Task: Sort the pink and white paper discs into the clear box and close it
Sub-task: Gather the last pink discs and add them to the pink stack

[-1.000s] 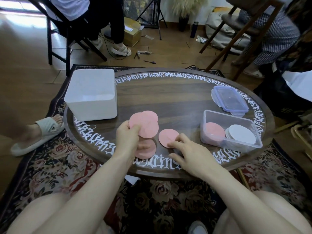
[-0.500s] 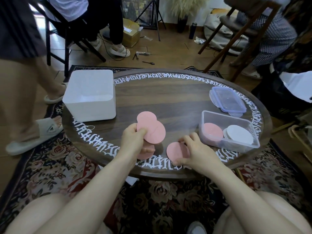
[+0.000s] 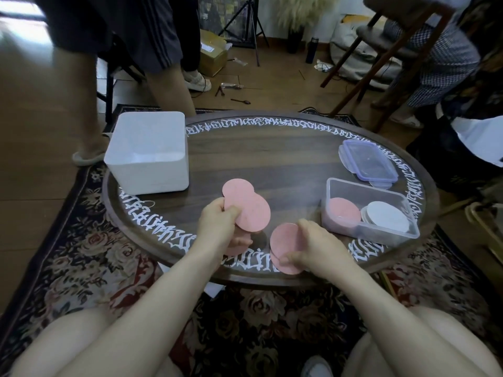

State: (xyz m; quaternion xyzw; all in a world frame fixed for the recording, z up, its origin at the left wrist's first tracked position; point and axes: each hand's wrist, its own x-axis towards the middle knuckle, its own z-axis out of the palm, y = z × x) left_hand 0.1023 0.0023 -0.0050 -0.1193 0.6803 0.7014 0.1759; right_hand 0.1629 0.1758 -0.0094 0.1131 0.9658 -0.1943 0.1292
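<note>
The right hand point(image 3: 315, 247) has dragged its pink disc point(image 3: 285, 248) off the table top toward the near rim of the round table point(image 3: 272, 164) and now pinches it between thumb and fingertips, the disc tilted up and partly overhanging the edge; a second ago that disc lay flat on the wood with the fingers only resting on it, and half a second ago it was just starting to lift. A second pink edge seems to show below it, though it cannot be told whether this is another disc. The left hand point(image 3: 217, 223) keeps its grip on a fanned pair of pink discs point(image 3: 246, 206), raised a little above the table, with one more pink disc point(image 3: 239, 246) partly hidden beneath the hand. This suggests the loose pink discs are nearly gathered and are probably ready to be carried to the clear box point(image 3: 367, 210), which stands open to the right holding a pink stack point(image 3: 344, 212) and a white stack point(image 3: 386, 216) side by side. Its lid point(image 3: 366, 160) lies behind it, so closing is not yet done. Compared with the earlier frames, a standing person point(image 3: 122, 50) has walked in behind the white bin point(image 3: 148, 153).
</note>
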